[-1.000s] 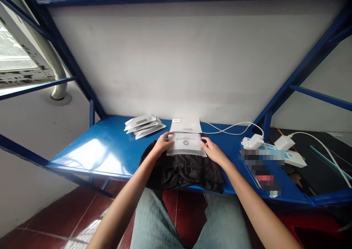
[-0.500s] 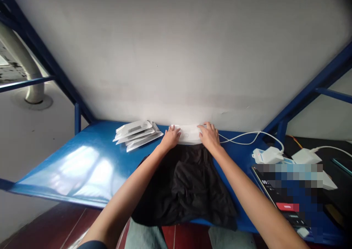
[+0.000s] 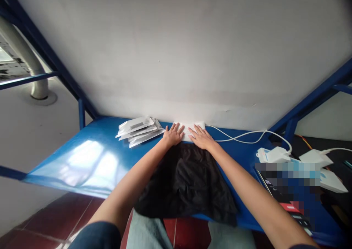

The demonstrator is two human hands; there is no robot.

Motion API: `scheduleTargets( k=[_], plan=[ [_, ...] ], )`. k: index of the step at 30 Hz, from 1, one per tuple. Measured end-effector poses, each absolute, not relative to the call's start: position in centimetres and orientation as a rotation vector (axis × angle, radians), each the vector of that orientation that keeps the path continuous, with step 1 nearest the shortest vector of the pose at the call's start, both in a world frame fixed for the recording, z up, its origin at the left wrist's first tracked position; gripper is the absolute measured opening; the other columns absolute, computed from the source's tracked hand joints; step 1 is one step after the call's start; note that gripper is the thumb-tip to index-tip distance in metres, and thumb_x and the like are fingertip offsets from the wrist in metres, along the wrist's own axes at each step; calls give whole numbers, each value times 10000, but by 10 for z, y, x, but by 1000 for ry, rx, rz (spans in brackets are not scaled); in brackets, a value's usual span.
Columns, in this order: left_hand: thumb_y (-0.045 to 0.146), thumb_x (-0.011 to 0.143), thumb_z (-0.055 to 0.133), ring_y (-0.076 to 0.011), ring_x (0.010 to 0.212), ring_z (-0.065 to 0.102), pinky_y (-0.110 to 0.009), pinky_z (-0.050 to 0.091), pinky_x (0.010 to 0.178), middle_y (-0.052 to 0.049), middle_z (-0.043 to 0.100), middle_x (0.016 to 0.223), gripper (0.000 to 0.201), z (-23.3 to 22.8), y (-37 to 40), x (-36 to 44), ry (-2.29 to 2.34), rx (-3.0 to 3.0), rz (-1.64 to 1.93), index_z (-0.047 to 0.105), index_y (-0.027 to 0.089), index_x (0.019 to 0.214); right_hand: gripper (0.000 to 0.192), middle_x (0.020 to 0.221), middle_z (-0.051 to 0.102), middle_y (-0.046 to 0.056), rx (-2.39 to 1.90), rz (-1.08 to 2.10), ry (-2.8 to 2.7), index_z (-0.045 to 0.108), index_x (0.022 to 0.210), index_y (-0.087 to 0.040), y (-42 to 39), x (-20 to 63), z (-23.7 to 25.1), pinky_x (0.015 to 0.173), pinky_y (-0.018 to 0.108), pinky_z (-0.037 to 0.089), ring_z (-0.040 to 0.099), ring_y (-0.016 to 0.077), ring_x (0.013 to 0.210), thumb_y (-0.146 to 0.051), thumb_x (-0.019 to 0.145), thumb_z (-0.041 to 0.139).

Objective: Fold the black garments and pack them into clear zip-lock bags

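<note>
White packet (image 3: 187, 126) above black cloth (image 3: 189, 183)

The white packet lies flat in the middle of the frame, partly hidden from me. Below, toward the lower centre, the black cloth is spread out, full of wrinkles; its upper edge is just beside the packet.

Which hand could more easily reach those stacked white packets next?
Probably the left hand: it lies close beside the stacked white packets, while the right hand rests farther off. Both lie on white packaging.
</note>
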State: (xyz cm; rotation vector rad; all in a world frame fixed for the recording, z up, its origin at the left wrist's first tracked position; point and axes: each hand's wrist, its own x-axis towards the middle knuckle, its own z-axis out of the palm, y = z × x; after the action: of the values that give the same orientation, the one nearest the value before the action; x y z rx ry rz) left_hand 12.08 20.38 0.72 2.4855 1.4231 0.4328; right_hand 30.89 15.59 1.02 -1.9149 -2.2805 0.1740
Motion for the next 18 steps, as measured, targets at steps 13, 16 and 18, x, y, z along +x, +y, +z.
scheduleTargets(
  k=[13,16,18],
  plan=[
    [543,854,726,-372,968,734,-364,512,791,-152,748,934,419,35,15,69,1485,2061,509,616,196,1060,537,1159,706,115,-1795,484,-1754,552,1432,-256,-68,284,19,785,386,586,721,265,902,-454,937,622],
    [391,890,677,-312,1058,708,-353,516,871,-111,736,1045,289,44,13,78,1358,1965,644,590,215,1102,567,1155,681,85,-1676,643,-1636,539,1454,-272,-65,284,26,800,363,582,684,200,818,-336,901,645],
    [385,914,637,-270,1030,704,-342,529,865,-83,722,1075,290,55,18,89,1240,1861,746,560,221,1141,544,1160,667,75,-1609,699,-1549,569,1433,-286,-57,293,40,802,351,577,665,176,798,-335,896,646]
  ],
)
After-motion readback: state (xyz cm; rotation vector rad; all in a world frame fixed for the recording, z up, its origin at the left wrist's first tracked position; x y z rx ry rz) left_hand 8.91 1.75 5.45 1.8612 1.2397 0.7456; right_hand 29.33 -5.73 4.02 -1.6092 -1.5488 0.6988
